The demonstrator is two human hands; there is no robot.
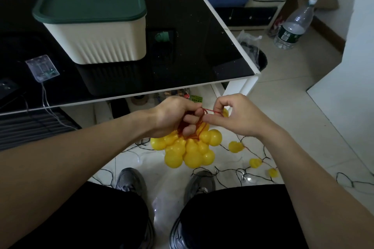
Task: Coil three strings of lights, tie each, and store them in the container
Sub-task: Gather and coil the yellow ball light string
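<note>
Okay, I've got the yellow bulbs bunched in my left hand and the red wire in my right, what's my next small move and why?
Probably draw the red wire pinched by your right hand around the bundle once more. Your left hand grips the bunched yellow bulbs, but several bulbs lie loose on the floor, and the container remains lidded.

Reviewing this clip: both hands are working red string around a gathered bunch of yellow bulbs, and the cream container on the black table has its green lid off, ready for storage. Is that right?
Not quite. In the head view the green lid sits closed on the cream container. The rest holds: the left hand and right hand work red string around the yellow bulbs, with the container on the black table.
</note>
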